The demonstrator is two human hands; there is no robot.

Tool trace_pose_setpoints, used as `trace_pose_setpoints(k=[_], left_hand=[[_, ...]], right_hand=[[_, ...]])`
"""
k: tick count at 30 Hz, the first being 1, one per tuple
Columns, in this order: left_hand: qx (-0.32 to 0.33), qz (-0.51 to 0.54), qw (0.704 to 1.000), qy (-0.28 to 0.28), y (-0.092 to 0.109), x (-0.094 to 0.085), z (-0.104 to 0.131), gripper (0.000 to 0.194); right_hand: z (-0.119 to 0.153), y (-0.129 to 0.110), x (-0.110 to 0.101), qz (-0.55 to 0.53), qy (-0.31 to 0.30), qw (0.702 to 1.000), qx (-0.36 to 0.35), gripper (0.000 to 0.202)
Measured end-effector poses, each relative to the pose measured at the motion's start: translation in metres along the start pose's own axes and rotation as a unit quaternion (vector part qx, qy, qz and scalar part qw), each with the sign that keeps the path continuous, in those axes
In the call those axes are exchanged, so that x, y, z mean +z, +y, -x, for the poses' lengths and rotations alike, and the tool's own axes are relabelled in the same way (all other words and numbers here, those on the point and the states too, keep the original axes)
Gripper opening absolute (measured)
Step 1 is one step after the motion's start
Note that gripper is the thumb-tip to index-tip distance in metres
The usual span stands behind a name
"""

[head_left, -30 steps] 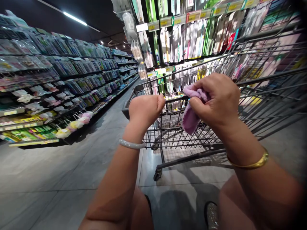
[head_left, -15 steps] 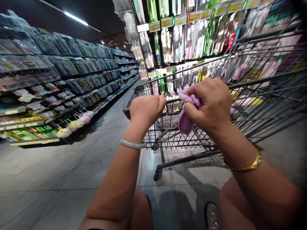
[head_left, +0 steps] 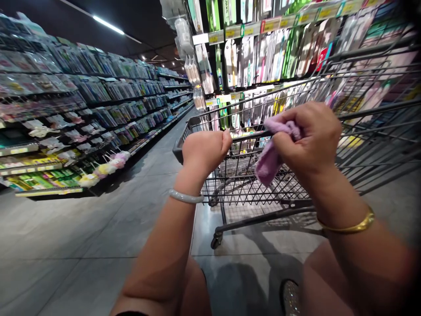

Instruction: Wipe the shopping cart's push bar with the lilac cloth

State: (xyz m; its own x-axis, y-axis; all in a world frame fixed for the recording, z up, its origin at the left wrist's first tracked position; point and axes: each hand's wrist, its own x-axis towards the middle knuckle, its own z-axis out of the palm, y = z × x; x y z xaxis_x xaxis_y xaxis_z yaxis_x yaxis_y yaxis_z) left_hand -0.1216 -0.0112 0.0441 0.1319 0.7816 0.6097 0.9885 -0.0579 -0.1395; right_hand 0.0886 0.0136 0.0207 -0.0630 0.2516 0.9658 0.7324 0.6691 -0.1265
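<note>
A shopping cart [head_left: 263, 215] of dark metal wire stands before me. My left hand [head_left: 205, 149] is closed around its upper rail, near the corner at the left end. Farther right, my right hand [head_left: 307, 136] grips a purple cloth [head_left: 269, 164] wrapped over the same rail, and the cloth's loose end hangs down the side of the basket. A pale bangle circles my left wrist and a gold one my right. The fingertips of both hands are mostly hidden.
Behind the cart rises a rack of packaged toothbrushes [head_left: 232, 61]. Long shelves [head_left: 121, 92] of hanging packs line the left, with pastel puffs [head_left: 105, 169] at their low corner. A caster [head_left: 216, 240] rests on the grey floor [head_left: 98, 232] near my feet.
My right hand and the purple cloth have moved right along the rail, away from my left hand. My left hand keeps its place on the cart; the view has shifted slightly.
</note>
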Motion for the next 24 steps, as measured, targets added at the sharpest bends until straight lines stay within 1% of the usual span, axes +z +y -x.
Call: trace_pose_setpoints(k=[5, 7, 8, 10, 11, 14, 16, 18, 19, 24], left_hand=[[0.002, -0.008, 1.0, 0.001, 0.001, 0.001, 0.0, 0.066], [0.002, -0.012, 1.0, 0.007, 0.001, 0.001, 0.0, 0.066], [0.002, -0.013, 1.0, 0.009, 0.001, 0.001, 0.0, 0.066], [0.002, -0.014, 1.0, 0.009, 0.001, 0.002, 0.0, 0.066], [0.003, -0.013, 1.0, 0.008, 0.001, 0.002, 0.0, 0.066], [0.005, -0.008, 1.0, 0.008, 0.0, 0.002, 0.0, 0.065], [0.006, -0.006, 1.0, 0.011, 0.0, 0.002, 0.0, 0.064], [0.008, -0.007, 1.0, 0.014, 0.0, 0.002, 0.0, 0.065], [0.011, -0.008, 1.0, 0.014, 0.0, 0.003, 0.0, 0.065], [0.011, -0.019, 1.0, 0.008, 0.0, 0.003, -0.001, 0.066]], right_hand=[[0.021, -0.034, 0.019, -0.008, -0.093, 0.99, -0.106, 0.016], [0.027, -0.043, 0.026, 0.006, -0.119, 0.982, -0.148, 0.017], [0.029, -0.044, 0.028, 0.016, -0.121, 0.979, -0.164, 0.018], [0.029, -0.04, 0.028, 0.025, -0.099, 0.98, -0.171, 0.019], [0.027, -0.037, 0.026, 0.023, -0.075, 0.983, -0.163, 0.019], [0.018, -0.024, 0.016, 0.008, -0.006, 0.993, -0.117, 0.016], [0.013, -0.02, 0.012, 0.0, 0.018, 0.996, -0.089, 0.013], [0.014, -0.02, 0.012, 0.0, 0.024, 0.996, -0.081, 0.013], [0.016, -0.022, 0.014, 0.004, 0.023, 0.996, -0.09, 0.014], [0.028, -0.033, 0.028, 0.032, -0.046, 0.985, -0.166, 0.02]])
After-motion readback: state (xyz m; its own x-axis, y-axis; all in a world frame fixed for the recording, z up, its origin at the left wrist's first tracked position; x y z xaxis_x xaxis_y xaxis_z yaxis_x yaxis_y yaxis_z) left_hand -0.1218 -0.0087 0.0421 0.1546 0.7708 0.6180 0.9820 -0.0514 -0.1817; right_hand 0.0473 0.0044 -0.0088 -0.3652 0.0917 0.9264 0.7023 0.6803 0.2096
